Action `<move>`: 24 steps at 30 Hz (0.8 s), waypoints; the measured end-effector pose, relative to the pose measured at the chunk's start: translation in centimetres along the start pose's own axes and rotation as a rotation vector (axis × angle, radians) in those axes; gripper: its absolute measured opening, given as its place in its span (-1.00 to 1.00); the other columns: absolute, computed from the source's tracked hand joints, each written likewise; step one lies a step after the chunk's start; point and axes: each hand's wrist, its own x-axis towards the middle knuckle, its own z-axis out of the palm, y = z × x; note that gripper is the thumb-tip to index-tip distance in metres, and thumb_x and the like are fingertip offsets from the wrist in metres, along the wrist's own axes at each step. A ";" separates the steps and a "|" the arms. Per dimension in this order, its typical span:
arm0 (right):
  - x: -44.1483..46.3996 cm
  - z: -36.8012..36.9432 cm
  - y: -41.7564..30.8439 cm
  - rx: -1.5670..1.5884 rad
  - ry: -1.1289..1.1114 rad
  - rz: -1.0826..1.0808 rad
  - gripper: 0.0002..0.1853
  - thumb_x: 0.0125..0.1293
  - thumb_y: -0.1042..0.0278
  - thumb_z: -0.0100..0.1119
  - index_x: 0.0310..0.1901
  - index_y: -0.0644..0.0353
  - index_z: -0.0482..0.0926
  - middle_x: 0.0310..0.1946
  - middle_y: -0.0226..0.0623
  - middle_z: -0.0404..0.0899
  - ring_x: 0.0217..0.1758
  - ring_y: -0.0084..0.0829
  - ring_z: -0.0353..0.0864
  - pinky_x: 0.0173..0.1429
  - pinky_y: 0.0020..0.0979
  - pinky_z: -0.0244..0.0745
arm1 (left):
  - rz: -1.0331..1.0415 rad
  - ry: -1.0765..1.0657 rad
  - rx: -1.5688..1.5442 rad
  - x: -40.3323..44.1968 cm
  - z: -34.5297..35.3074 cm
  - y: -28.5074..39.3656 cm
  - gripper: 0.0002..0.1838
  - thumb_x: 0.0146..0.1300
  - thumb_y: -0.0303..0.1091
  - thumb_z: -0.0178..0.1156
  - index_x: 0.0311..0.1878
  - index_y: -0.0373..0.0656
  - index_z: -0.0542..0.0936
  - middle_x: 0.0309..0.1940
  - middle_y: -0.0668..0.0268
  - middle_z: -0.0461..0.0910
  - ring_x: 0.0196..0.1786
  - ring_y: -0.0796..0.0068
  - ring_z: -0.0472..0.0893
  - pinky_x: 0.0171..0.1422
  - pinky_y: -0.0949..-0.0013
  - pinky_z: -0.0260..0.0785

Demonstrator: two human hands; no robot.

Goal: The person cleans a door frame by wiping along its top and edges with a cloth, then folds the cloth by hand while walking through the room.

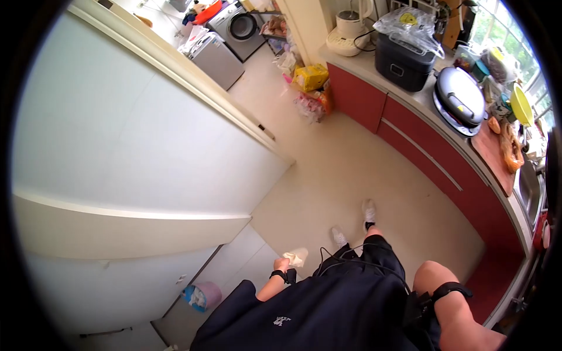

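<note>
My left hand (281, 265) is low in front of my body, its fingers closed round a crumpled cream-white piece (296, 257), which could be cloth or paper. A black band circles that wrist. On the other side, my right hand (434, 276) hangs beside my dark shirt, near the red lower cabinets (433, 155). Its fingers are hidden, so I cannot make out whether it holds anything. A black band is on this wrist too. Dark cords lie across my front.
A counter at right bears a rice cooker (403, 61), a round electric griddle (461, 96), a cutting board (493, 155) and a sink (530, 187). Bags (311, 88) stand on the floor by the doorway. A washing machine (241, 29) is beyond. A waste bin (202, 296) stands at lower left.
</note>
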 end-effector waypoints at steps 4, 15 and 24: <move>0.2 -4.6 2.7 0.028 0.044 -0.072 -0.66 0.34 0.71 -0.09 -0.55 0.14 0.52 -0.58 -0.38 0.50 -0.41 -0.45 0.55 0.25 -0.26 0.49 | -0.096 0.075 -0.036 -2.3 -0.6 1.0 -0.74 0.05 -0.32 0.22 -0.34 -0.37 0.66 -0.42 0.07 0.70 -0.35 0.17 0.70 -0.20 0.10 0.48; 2.2 -20.7 -4.0 -0.064 -0.012 -0.194 -0.67 0.31 0.75 -0.08 -0.54 0.18 0.53 -0.54 -0.34 0.55 -0.37 -0.43 0.58 0.23 -0.22 0.53 | 0.053 -0.228 -0.195 -1.6 1.9 16.6 -0.72 0.16 -0.28 0.25 -0.15 -0.28 0.67 -0.30 0.18 0.67 -0.35 0.30 0.67 -0.26 0.21 0.52; 2.7 -26.1 -11.2 0.118 -0.034 -0.164 -0.64 0.37 0.66 -0.16 -0.52 0.20 0.58 -0.52 -0.27 0.57 -0.36 -0.38 0.59 0.24 -0.13 0.56 | 0.566 -0.154 0.201 -0.4 4.8 37.3 -0.86 0.15 -0.31 0.27 -0.36 -0.16 0.58 -0.30 0.27 0.61 -0.22 0.32 0.62 -0.16 0.25 0.46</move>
